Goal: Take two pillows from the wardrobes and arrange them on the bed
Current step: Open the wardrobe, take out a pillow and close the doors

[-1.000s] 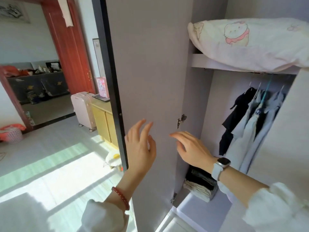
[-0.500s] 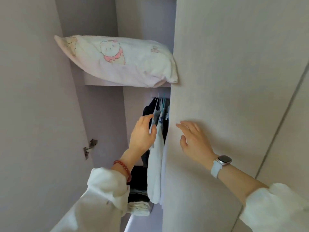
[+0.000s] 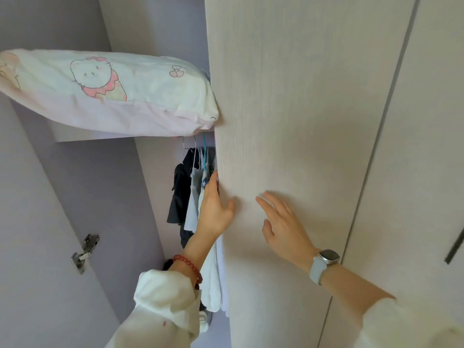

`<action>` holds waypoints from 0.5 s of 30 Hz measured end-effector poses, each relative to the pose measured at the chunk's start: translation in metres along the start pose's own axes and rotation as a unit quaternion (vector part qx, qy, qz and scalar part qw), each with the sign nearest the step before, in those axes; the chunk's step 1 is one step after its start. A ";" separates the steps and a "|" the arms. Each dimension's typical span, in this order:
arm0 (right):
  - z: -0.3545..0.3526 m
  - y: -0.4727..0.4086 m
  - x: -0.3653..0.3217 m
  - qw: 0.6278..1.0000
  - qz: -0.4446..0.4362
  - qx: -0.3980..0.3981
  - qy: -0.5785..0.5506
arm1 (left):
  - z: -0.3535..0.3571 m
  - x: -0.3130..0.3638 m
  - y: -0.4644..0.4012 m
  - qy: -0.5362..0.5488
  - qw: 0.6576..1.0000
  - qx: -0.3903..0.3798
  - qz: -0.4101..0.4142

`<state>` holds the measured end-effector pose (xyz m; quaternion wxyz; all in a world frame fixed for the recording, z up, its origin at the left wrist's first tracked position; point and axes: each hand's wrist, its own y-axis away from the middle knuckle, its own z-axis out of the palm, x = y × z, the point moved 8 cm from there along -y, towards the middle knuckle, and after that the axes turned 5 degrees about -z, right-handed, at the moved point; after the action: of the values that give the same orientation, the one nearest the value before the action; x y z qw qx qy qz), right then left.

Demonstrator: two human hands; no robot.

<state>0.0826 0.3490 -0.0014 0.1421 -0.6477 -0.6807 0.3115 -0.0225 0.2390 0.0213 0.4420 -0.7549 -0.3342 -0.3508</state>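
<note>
A white and pink pillow (image 3: 108,91) with a cartoon cat print lies on the wardrobe's upper shelf (image 3: 82,135), overhanging its front edge. My left hand (image 3: 216,207), with a red bead bracelet on the wrist, curls its fingers around the left edge of the closed right wardrobe door (image 3: 288,121), thumb on the door's face. My right hand (image 3: 283,224), with a watch on the wrist, rests flat and open against the same door, below and right of the pillow. Only one pillow is in view.
Dark and white clothes (image 3: 193,197) hang on a rail under the shelf. The open left door (image 3: 45,247) with a metal hinge (image 3: 85,249) stands at the left. Another closed door with a dark handle (image 3: 454,247) is at the far right.
My view swung right and up, from the room and open door to the wardrobe's inside. My left hand moved from the hanging clothes to the right door's edge; my right hand stayed on that door.
</note>
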 end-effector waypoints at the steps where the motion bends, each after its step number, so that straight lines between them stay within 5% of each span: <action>1: -0.002 0.009 -0.006 1.000 0.009 0.011 -0.009 | -0.002 0.004 0.011 0.008 1.000 -0.002 0.006; 8: -0.031 0.078 -0.047 0.990 0.081 0.100 -0.063 | 0.001 0.047 0.097 0.096 0.982 -0.128 0.099; 15: -0.092 0.153 -0.050 0.968 0.137 0.177 -0.118 | 0.044 0.113 0.157 0.107 0.914 -0.302 0.249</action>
<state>0.2647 0.3178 -0.0133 0.1292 -0.6583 -0.5314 0.5173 0.1759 0.2398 0.0307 0.2996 -0.8690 0.0361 -0.3921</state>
